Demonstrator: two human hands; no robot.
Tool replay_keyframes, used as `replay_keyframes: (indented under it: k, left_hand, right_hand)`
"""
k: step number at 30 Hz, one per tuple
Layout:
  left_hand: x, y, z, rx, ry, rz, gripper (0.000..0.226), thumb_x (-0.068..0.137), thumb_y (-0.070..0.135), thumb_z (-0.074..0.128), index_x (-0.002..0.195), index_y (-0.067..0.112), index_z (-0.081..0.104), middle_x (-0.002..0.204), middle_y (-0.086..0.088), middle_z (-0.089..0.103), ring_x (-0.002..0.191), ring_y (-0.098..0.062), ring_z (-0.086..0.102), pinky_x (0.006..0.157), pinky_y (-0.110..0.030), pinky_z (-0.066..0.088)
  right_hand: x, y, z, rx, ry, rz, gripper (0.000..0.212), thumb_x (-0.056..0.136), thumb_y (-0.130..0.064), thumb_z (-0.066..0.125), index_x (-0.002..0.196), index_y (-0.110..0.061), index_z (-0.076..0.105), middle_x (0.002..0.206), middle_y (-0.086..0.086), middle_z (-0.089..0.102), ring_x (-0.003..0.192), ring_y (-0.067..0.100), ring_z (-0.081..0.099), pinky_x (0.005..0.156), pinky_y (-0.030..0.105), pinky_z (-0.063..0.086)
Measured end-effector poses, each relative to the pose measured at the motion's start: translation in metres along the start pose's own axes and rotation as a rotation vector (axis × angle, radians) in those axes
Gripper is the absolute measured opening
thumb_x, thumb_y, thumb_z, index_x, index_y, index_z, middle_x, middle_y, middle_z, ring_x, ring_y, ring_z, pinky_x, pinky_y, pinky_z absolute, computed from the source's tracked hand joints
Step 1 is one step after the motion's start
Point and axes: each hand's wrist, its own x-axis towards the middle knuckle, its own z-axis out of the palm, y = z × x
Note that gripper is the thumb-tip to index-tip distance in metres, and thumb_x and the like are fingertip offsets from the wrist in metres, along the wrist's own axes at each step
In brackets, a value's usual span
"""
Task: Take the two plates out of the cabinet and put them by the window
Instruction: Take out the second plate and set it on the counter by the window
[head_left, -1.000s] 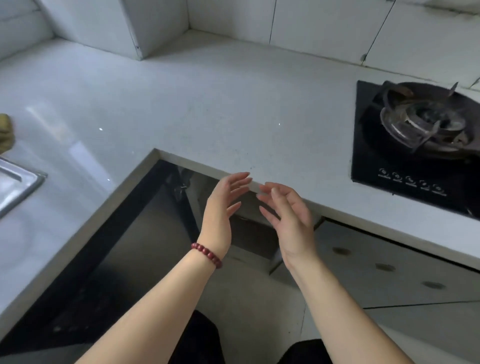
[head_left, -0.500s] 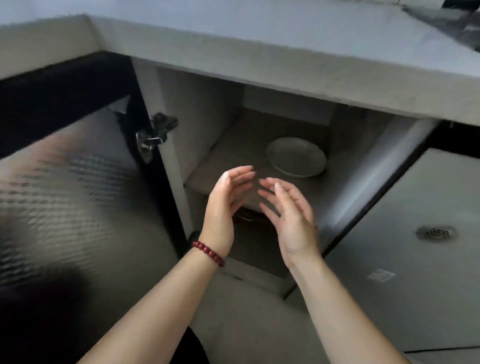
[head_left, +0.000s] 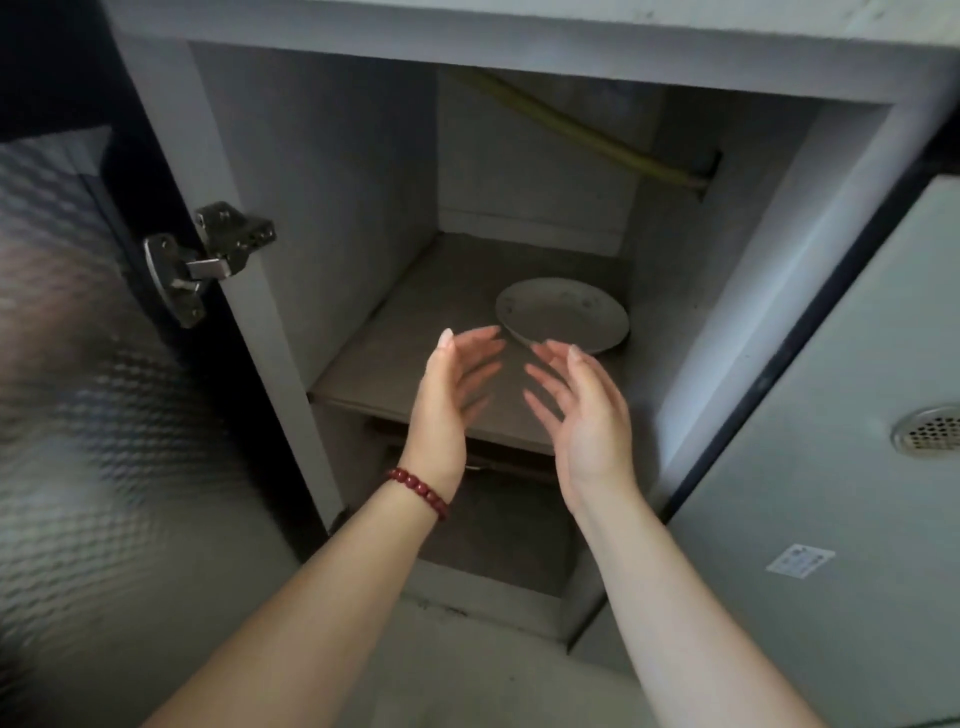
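Observation:
A white plate (head_left: 563, 312) lies on the grey shelf (head_left: 395, 358) inside the open cabinet, towards the shelf's right back. Whether a second plate sits under it cannot be told. My left hand (head_left: 447, 400), with a red bead bracelet at the wrist, and my right hand (head_left: 584, 415) are held in front of the shelf, palms facing each other, fingers apart, holding nothing. Their fingertips are just short of the plate's near rim.
The cabinet door (head_left: 78, 364) stands open at the left, its metal hinge (head_left: 208, 260) on the frame. A yellow pipe (head_left: 582, 130) runs across the cabinet's back. A closed door with a round vent (head_left: 930, 431) is at the right. Below the shelf is a dark lower compartment (head_left: 498, 519).
The view has dropped from the countertop and stove to the cabinet's inside. Both hands have moved forward towards the plate and spread a little further apart.

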Motion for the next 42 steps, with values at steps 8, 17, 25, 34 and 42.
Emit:
replay_keyframes:
  k: [8,17,25,34,42]
  left_hand:
    - [0.035,-0.008,-0.004,-0.105,-0.031,-0.143,0.059,0.09,0.061,0.019,0.118,0.027,0.058,0.122,0.005,0.06,0.115,-0.015,0.054,0.095,-0.039,0.04]
    - [0.073,-0.019,0.0,-0.132,-0.119,-0.26,0.062,0.082,0.071,0.024,0.126,0.035,0.049,0.133,0.002,0.05,0.123,-0.023,0.045,0.099,-0.041,0.035]
    - [0.095,-0.036,0.009,-0.11,-0.145,-0.284,0.064,0.083,0.071,0.021,0.126,0.034,0.048,0.14,0.001,0.046,0.121,-0.02,0.046,0.098,-0.04,0.033]
    - [0.112,-0.047,0.011,-0.129,-0.144,-0.31,0.06,0.082,0.072,0.017,0.116,0.036,0.052,0.142,0.003,0.042,0.13,-0.019,0.037,0.099,-0.042,0.03]
    - [0.117,-0.066,0.003,0.558,-0.366,-0.04,0.068,0.08,0.074,0.014,0.14,0.045,0.026,0.15,0.015,0.023,0.14,-0.009,0.016,0.107,-0.028,0.016]
  right_hand:
    - [0.029,0.013,-0.01,0.059,0.16,0.004,0.033,0.097,-0.037,0.039,0.11,-0.021,0.065,0.115,-0.003,0.069,0.108,0.012,0.064,0.089,0.031,0.049]
    - [0.053,0.023,-0.011,0.012,0.306,0.046,0.036,0.1,-0.034,0.026,0.119,-0.025,0.056,0.135,0.001,0.053,0.124,0.02,0.048,0.099,0.037,0.039]
    - [0.069,0.032,-0.017,-0.034,0.318,0.051,0.042,0.101,-0.032,0.023,0.13,-0.02,0.05,0.136,0.005,0.053,0.125,0.022,0.048,0.103,0.039,0.037]
    - [0.082,0.031,-0.025,0.006,0.372,0.056,0.046,0.101,-0.034,0.023,0.137,-0.015,0.045,0.144,0.004,0.046,0.131,0.023,0.043,0.11,0.042,0.033]
    - [0.067,0.03,-0.029,-0.047,0.286,0.027,0.048,0.1,-0.039,0.021,0.138,-0.019,0.044,0.137,0.001,0.052,0.126,0.018,0.047,0.106,0.04,0.035]
